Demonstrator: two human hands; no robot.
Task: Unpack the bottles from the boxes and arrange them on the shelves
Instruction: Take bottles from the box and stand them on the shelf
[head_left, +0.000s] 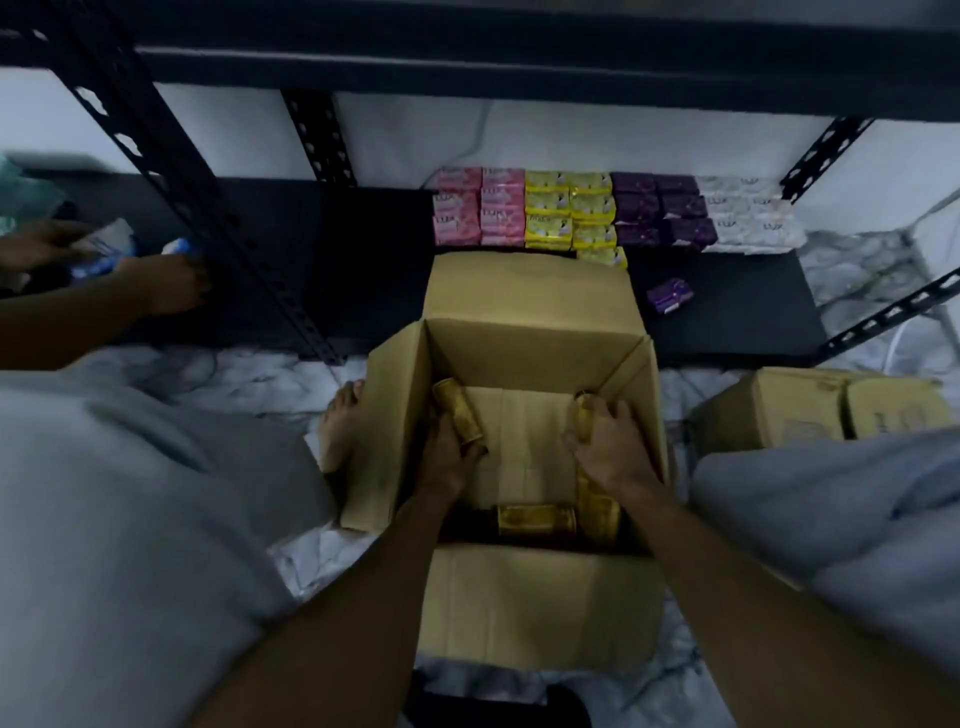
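Head view: box (524, 597); gold bottles (460, 415) in left grip (445, 460), right grip (608, 441)

The raised far flap (524, 291) of the open box (519, 597) stands between the box interior and the front of the lower shelf (363, 270). The shelf is bare from the slotted post (218, 208) to the soap packs (571, 213), which fill the rear right; one loose purple pack (670, 295) lies on the front right. The upper shelf beam (519, 67) caps headroom, and a second box (810, 410) occupies the floor (249, 379) at right.
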